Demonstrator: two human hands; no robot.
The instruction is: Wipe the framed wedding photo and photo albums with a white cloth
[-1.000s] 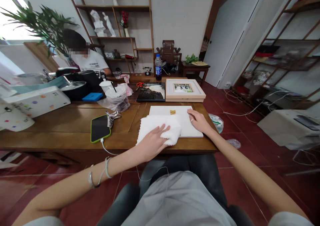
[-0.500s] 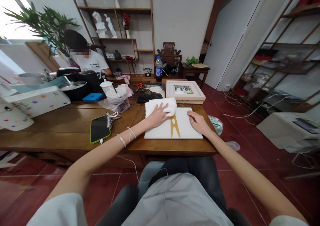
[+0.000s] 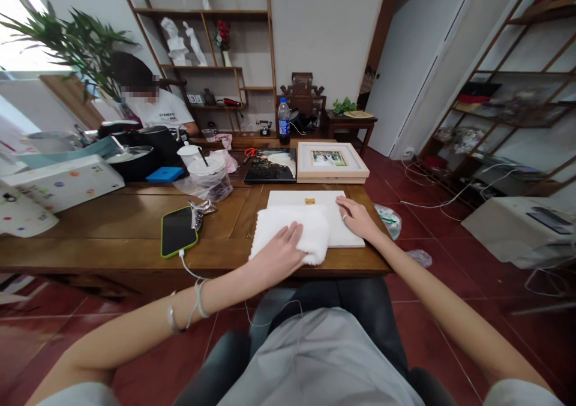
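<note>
My left hand (image 3: 281, 250) presses down on a folded white fluffy cloth (image 3: 297, 223), its fingers extended over the top and the thumb hidden. Under the cloth is a flat white board (image 3: 283, 199) on the table, and the cloth hangs over the board's near left part. The small end of a gold-coloured shape (image 3: 309, 201) shows on the board beyond the cloth; the rest is covered. On the board's right edge rests my right hand (image 3: 353, 214), open, with a ring on one finger.
Behind the board are a framed picture (image 3: 333, 160) and a dark glossy panel (image 3: 272, 165). A phone (image 3: 179, 232) with a cable lies left on the wooden table (image 3: 112, 226). Cups, a tissue box (image 3: 67, 181) and a bottle (image 3: 283, 121) stand farther back. A person (image 3: 157, 109) sits far left.
My left hand has slid the cloth toward me, from the board's far edge to its near edge, covering most of the gold shape. My right hand has stayed in place.
</note>
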